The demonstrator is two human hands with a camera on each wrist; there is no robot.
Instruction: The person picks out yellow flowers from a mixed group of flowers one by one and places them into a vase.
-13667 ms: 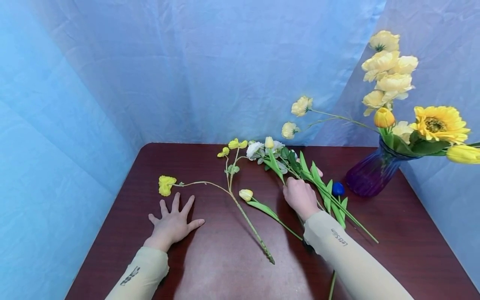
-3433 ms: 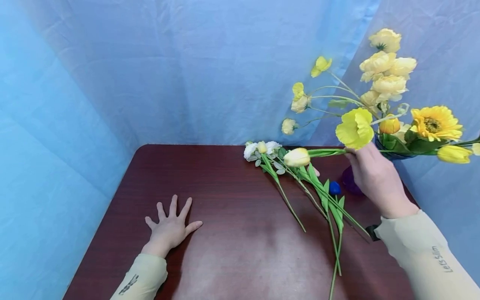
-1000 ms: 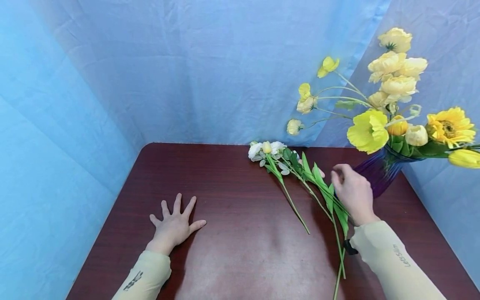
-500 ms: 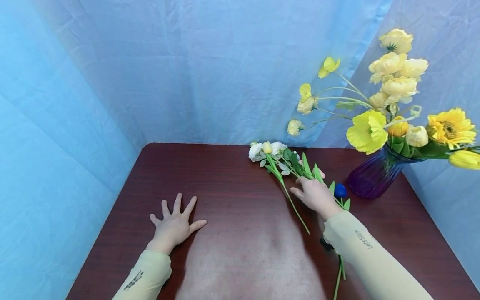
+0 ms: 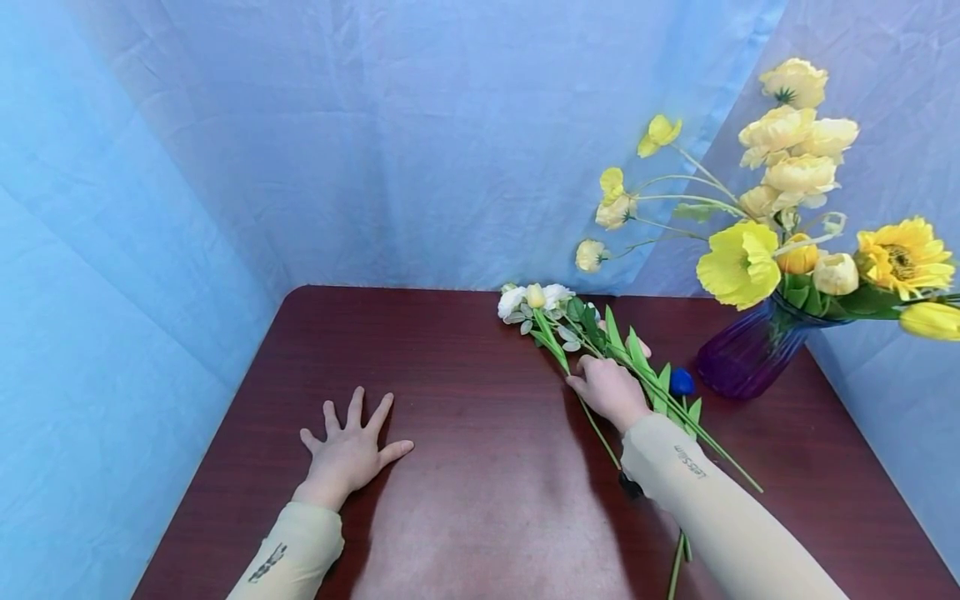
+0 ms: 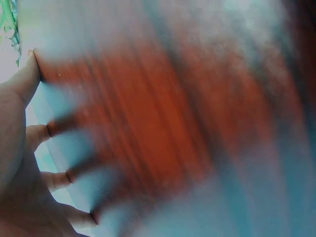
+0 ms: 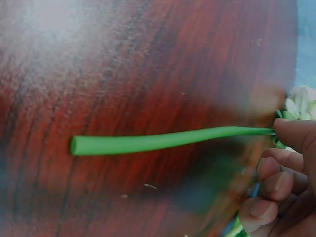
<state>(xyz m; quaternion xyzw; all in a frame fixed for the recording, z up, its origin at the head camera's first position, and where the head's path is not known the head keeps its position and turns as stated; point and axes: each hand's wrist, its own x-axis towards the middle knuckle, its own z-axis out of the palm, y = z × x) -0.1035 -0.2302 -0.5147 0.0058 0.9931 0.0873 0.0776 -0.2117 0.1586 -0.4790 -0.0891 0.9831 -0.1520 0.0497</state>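
Observation:
My left hand [image 5: 345, 458] lies on the table with its fingers spread, holding nothing. In the left wrist view, its fingers [image 6: 59, 180] point across the tabletop. My right hand [image 5: 609, 392] is at a pale yellow tulip [image 5: 535, 296], its thumb and curled fingers pinching the stem. In the right wrist view, the green stem [image 7: 158, 141] runs from the thumb out over the wood. The tulip lies on the table beside white flowers [image 5: 512, 302] with grey-green leaves. A blue tulip [image 5: 682, 382] and several green stems lie right of the hand.
A blue-purple glass vase [image 5: 742, 358] leans at the table's right back. It holds cream flowers [image 5: 798, 179], yellow poppies [image 5: 738, 265], tulips and a sunflower [image 5: 903, 258] that reach over the table [image 5: 450, 500]. Blue cloth [image 5: 450, 150] hangs behind.
Earlier, the branched yellow poppy and a tulip went from the table into the vase. My right hand has since moved left from the vase to the pale tulip's stem. My left hand has stayed put.

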